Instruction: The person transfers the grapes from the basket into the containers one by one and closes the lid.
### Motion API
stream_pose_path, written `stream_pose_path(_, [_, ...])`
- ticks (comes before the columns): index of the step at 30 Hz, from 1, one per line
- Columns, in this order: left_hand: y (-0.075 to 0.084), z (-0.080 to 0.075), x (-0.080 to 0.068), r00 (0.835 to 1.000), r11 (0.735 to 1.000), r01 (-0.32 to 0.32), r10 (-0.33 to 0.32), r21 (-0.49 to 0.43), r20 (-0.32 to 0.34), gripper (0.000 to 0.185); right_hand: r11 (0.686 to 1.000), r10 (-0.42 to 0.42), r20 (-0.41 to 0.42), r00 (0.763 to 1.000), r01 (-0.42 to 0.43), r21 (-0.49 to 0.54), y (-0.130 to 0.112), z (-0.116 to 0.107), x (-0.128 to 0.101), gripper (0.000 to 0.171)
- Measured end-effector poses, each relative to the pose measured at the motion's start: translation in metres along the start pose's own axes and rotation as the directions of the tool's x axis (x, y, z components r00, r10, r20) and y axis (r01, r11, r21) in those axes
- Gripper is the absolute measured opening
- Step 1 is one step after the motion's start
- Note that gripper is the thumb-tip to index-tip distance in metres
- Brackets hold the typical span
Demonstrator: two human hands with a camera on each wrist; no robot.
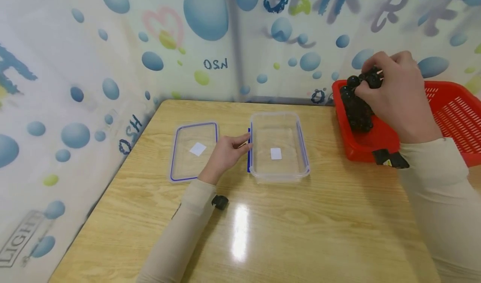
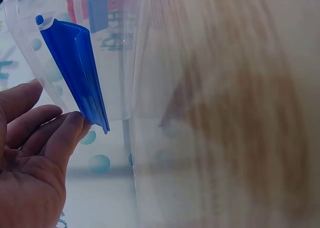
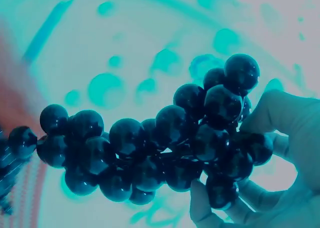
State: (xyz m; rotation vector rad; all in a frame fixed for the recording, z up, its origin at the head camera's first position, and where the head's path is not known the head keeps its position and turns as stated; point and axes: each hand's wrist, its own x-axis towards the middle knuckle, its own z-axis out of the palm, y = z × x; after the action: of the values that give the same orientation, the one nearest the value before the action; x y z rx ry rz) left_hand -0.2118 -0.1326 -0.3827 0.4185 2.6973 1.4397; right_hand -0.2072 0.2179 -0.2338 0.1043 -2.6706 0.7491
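Head view: a person's right hand (image 1: 394,93) grips a bunch of dark grapes (image 1: 358,101) by its upper end, fingers curled round the top berries, with the bunch hanging over the near left corner of a red basket (image 1: 456,116) at the right rear of a wooden table (image 1: 300,233). Whether the lowest berries touch the basket floor cannot be told. The left hand (image 1: 225,153) lies on the table with fingers loosely extended, fingertips touching the blue clasp (image 1: 249,149) on the left side of a clear plastic box (image 1: 279,147); it holds nothing. A clear lid (image 1: 193,151) with a blue seal lies flat just left of that hand. Box and grapes are well apart. Left wrist view: the fingertips (image 2: 70,125) meet the lower end of the blue clasp (image 2: 77,70), which stands out from the box wall (image 2: 150,88). Right wrist view: the grapes (image 3: 160,143) fill the middle of the frame, and the fingers (image 3: 280,118) wrap round the right end of the bunch from below and behind. A patterned plastic sheet (image 1: 112,66) with blue bubbles backs the table.
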Motion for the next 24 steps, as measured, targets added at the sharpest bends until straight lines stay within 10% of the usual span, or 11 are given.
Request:
stream_pose_path(12, [-0.003, 0.003, 0.000, 1.000, 1.000, 0.009, -0.009, -0.007, 0.004, 0.037, 0.944, -0.287, -0.131, 0.949, 0.303, 0.131, -0.064, 0.026, -0.002, 0.020])
stream_pose_path(24, [0.000, 0.003, -0.001, 1.000, 1.000, 0.010, -0.010, 0.001, -0.006, 0.038, 0.903, -0.408, -0.046, 0.912, 0.410, 0.126, -0.078, 0.097, 0.003, 0.015])
